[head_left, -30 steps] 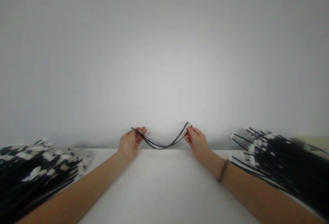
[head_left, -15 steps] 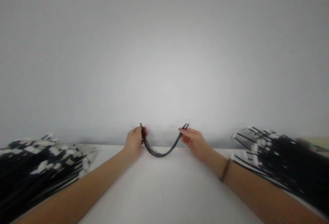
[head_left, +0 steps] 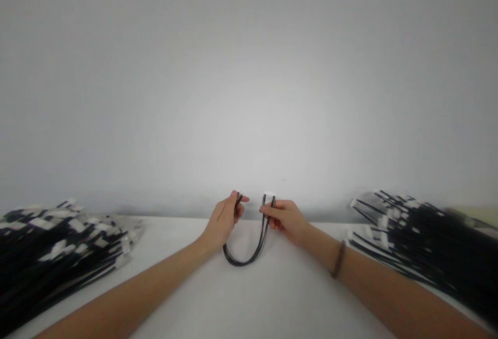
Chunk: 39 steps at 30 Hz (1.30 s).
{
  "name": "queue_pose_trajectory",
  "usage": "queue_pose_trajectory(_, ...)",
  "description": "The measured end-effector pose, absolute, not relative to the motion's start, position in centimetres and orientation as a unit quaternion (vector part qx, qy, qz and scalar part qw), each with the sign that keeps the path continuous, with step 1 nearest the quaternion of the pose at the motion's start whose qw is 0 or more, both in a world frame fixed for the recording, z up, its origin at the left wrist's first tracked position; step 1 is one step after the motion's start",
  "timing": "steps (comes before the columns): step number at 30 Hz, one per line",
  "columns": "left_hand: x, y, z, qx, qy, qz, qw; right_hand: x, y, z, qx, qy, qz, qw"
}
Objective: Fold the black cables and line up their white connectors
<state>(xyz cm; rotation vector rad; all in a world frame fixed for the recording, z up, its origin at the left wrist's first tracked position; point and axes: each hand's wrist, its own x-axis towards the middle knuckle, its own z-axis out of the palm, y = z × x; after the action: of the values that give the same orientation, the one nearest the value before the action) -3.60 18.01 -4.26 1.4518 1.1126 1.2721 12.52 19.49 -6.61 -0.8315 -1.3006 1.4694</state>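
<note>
A bundle of thin black cables (head_left: 241, 264) hangs in a U between my two hands, above the white table. My left hand (head_left: 226, 217) grips one end of it, thumb pressed on the cables and a finger pointing right. The other end is pinched in my right hand (head_left: 286, 217), where the strands split into two groups that reach up to a small white connector (head_left: 269, 194). Any connector at the left end is too small to make out.
Piles of black cables with white connectors lie on the left (head_left: 70, 245) and on the right (head_left: 424, 240) of the white table (head_left: 249, 302). A plain pale wall (head_left: 249, 95) rises behind the table's far edge.
My hands have come closer together, the left one moving right and the right one slightly left. The cable loop is narrower and hangs lower, and the white connector at its right end shows more clearly.
</note>
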Motion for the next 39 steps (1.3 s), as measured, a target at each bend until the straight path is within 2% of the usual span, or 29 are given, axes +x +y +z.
queue_pose_trajectory(8, -4.4, 18.4, -4.2, 0.48, 0.355, 0.419, 0.684, 12.5, 19.4, -6.6, -0.331, -0.545, 0.602, 0.48)
queue_pose_trajectory(12, -4.3, 18.2, -3.8, 0.432, 0.32, 0.399, 0.743, 12.6, 19.4, -6.6, -0.312, -0.539, 0.611, 0.487)
queue_pose_trajectory(14, -4.2, 18.1, -3.8, 0.442, 0.326, 0.414, 0.726, 12.6, 19.4, -6.6, -0.316, -0.536, 0.611, 0.49)
queue_pose_trajectory(19, -4.2, 18.4, -5.0, 0.52, 0.407, 0.46, 0.593, 12.4, 19.2, -6.7, -0.347, -0.58, 0.559, 0.48)
queue_pose_trajectory(23, -4.0, 18.4, -5.8, 0.541, 0.419, 0.5, 0.53, 12.2, 18.9, -6.7, -0.363, -0.603, 0.546, 0.454)
queue_pose_trajectory(30, -3.7, 18.2, -5.9, 0.555, 0.415, 0.541, 0.477, 12.2, 18.5, -6.4, -0.375, -0.612, 0.546, 0.432)
queue_pose_trajectory(39, -3.5, 17.8, -5.5, 0.555, 0.42, 0.532, 0.483, 12.1, 18.1, -6.1, -0.374, -0.632, 0.54, 0.411)
